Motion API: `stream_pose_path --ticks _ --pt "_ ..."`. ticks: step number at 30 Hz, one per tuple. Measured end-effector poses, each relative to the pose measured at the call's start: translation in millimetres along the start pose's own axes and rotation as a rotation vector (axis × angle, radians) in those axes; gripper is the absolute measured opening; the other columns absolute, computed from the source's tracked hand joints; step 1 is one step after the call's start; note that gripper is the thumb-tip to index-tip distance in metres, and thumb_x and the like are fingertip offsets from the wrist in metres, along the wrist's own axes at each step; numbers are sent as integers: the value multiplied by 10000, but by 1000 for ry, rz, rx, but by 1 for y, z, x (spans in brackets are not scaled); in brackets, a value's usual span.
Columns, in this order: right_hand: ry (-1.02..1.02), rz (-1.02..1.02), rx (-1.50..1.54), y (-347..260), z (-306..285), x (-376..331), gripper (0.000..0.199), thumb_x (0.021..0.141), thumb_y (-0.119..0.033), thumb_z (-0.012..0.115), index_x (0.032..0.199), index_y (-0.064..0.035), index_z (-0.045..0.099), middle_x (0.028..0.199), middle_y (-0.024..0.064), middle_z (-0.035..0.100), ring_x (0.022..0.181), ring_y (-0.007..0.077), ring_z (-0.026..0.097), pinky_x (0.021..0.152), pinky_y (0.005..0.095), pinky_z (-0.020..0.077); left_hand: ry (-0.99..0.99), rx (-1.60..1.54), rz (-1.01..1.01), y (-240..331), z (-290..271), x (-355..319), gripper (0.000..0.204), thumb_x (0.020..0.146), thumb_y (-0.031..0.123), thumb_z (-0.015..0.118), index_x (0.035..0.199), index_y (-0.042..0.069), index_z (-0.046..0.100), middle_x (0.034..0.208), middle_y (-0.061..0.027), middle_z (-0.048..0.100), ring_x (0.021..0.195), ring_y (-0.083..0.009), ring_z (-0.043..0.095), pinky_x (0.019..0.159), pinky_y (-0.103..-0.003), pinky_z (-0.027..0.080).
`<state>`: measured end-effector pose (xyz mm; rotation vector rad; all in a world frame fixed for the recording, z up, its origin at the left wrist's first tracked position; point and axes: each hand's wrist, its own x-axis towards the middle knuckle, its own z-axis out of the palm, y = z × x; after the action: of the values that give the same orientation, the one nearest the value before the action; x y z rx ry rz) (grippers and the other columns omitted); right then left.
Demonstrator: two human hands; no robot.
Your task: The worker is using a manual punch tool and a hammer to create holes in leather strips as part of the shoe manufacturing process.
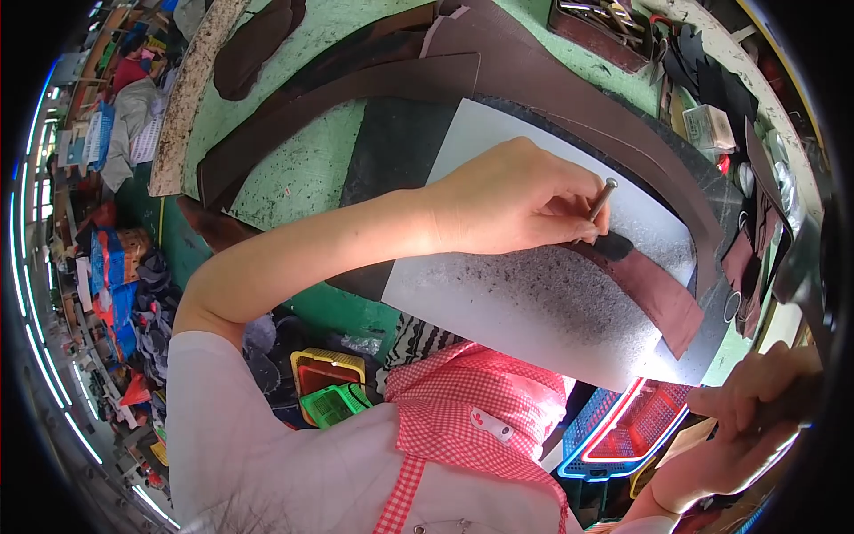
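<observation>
My left hand pinches a slim metal punch, tilted, with its round head up. The punch's lower end is hidden at my fingertips, above a strip of reddish-brown leather. A small dark oval piece lies on the strip beside my fingers. Underneath is a pale board, speckled with many dark marks. At the right rim my right hand is closed round the dark handle of a hammer-like tool, which is blurred and partly cut off.
Curved dark brown leather pieces lie across the green table. A box of metal tools stands at the back, a clear small box and leather scraps to the right. Plastic baskets sit below the table's near edge.
</observation>
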<state>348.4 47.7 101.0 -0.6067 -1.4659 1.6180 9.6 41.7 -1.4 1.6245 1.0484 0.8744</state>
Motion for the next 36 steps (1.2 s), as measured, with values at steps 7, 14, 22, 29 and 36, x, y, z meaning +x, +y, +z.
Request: stream_pose_path --ticks 7,14,22,29,36 --pt "-15 -67 46 -5 -2 4 356 976 -303 520 1072 39 500 730 49 517 604 109 485 571 243 407 -12 -199 -98 -3 -3 3 107 925 40 596 1016 -9 627 935 -85 701 912 -150 695 820 -254 546" --pt "-35 -81 50 -6 -1 3 350 977 -287 520 1099 41 506 732 45 519 596 102 467 555 242 386 -11 -169 -63 -2 -4 2 111 891 38 642 998 8 633 918 -74 710 875 -144 702 801 -246 541" --pt "-306 178 -48 -1 20 33 346 977 -268 520 1130 42 513 735 41 522 586 94 447 537 242 362 139 372 261 -4 10 -7 159 808 144 731 944 91 669 850 -24 694 704 -222 675 594 -305 525" --pt "14 396 -621 28 52 21 345 978 -252 520 1157 43 519 738 37 524 578 88 429 521 242 340 167 -375 -207 2 -6 -4 161 901 201 636 951 56 584 790 -84 642 723 -219 676 648 -297 524" --pt "196 433 -599 36 14 13 337 1002 -173 474 1265 38 473 709 -9 457 537 6 310 458 173 223 239 744 288 10 17 -4 354 737 218 777 819 62 469 785 -70 527 772 -252 536 683 -362 454"
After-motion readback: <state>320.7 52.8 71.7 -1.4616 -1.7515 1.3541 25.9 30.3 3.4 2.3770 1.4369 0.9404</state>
